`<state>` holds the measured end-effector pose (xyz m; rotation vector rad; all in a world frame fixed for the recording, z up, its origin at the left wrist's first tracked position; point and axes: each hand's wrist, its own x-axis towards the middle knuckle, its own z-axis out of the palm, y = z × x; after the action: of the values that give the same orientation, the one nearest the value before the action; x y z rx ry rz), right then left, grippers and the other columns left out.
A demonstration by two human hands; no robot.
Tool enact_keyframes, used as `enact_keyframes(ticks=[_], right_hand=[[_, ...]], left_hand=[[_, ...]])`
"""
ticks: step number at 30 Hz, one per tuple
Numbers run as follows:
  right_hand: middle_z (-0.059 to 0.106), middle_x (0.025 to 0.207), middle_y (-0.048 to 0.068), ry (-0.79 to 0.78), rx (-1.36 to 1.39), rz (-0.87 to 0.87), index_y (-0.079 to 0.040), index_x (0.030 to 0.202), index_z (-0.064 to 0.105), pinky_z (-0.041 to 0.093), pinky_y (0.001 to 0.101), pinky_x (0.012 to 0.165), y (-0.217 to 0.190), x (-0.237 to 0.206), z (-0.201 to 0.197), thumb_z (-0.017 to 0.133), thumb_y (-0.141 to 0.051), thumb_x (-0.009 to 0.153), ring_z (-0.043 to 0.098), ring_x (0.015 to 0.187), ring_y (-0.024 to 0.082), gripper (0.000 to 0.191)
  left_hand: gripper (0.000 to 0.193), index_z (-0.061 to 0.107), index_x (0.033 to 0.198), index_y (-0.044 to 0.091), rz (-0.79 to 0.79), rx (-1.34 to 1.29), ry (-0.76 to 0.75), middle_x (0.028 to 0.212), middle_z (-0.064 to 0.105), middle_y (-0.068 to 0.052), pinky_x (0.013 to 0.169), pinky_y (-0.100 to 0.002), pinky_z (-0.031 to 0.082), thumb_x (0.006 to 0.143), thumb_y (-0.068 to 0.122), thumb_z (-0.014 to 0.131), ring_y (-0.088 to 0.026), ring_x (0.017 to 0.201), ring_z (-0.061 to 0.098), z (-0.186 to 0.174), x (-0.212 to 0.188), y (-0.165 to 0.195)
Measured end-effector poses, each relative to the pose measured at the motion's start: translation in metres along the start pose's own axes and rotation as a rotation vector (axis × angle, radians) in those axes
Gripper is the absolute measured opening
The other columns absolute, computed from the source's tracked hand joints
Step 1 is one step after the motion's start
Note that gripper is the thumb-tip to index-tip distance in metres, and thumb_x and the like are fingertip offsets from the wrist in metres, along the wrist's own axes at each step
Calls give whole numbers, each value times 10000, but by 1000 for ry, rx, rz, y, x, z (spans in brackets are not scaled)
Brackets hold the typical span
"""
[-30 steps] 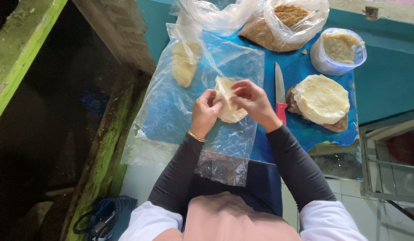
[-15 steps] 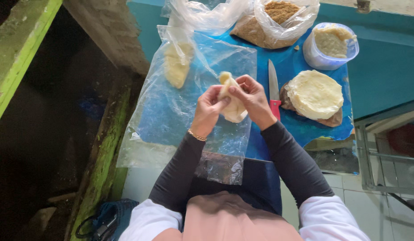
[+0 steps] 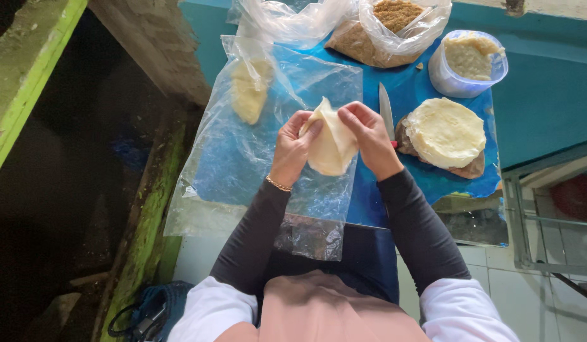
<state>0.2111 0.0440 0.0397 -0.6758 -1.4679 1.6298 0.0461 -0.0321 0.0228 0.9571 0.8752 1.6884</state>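
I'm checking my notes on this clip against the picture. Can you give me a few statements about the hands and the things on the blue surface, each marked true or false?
1. Both hands, left hand and right hand, hold the pale dough sheet. True.
2. The knife is in the right hand. False: it lies on the blue surface, beside the stack of round sheets.
3. A clear plastic sheet lies under the hands. True.
4. The round tub is empty. False: it holds a pale filling.

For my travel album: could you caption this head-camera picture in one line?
Both hands, left hand and right hand, fold a pale dough sheet over clear plastic on a blue table.
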Motion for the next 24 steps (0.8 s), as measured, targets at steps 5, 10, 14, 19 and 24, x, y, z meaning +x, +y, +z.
enact_keyframes(ticks=[5, 10, 14, 19, 24], right_hand=[[590, 896, -72, -71, -218, -149, -57, 1110, 613, 452, 173, 696, 0, 0, -2, 810, -109, 926, 547, 832, 0, 274], [632, 845, -47, 190, -497, -286, -24, 1107, 701, 429, 196, 650, 1, -1, -1, 791, -110, 981, 529, 777, 9, 176], [665, 902, -49, 145, -267, -196, -32, 1076, 719, 464, 187, 694, -6, -2, -1, 720, -150, 1016, 568, 816, 6, 132], [665, 998, -42, -51, -227, -86, -79, 1082, 659, 479, 185, 707, -12, -3, 0, 756, -166, 908, 582, 830, 2, 217], [651, 1109, 15, 26, -503, -518, -37, 981, 652, 511, 240, 834, -5, 1, -3, 833, -102, 927, 594, 984, 80, 201]], left_hand=[[105, 686, 1085, 57, 153, 248, 13, 966, 703, 38, 757, -213, 531, 1042, 147, 657, -25, 882, 615, 10, -2, 12], [101, 671, 1043, 61, 226, 615, 170, 878, 716, 40, 710, -211, 529, 1012, 153, 644, -34, 785, 635, 9, -11, 22], [93, 635, 1060, 61, 145, 236, 114, 893, 642, 35, 698, -224, 486, 1076, 152, 627, -31, 807, 557, 7, -10, 22], [88, 631, 1053, 67, 162, 372, 90, 897, 675, 32, 705, -222, 506, 1037, 153, 641, -22, 827, 585, 14, -11, 26], [97, 643, 1054, 62, 221, 630, 88, 834, 694, 29, 690, -222, 518, 1033, 157, 652, -27, 766, 611, 15, -16, 36]])
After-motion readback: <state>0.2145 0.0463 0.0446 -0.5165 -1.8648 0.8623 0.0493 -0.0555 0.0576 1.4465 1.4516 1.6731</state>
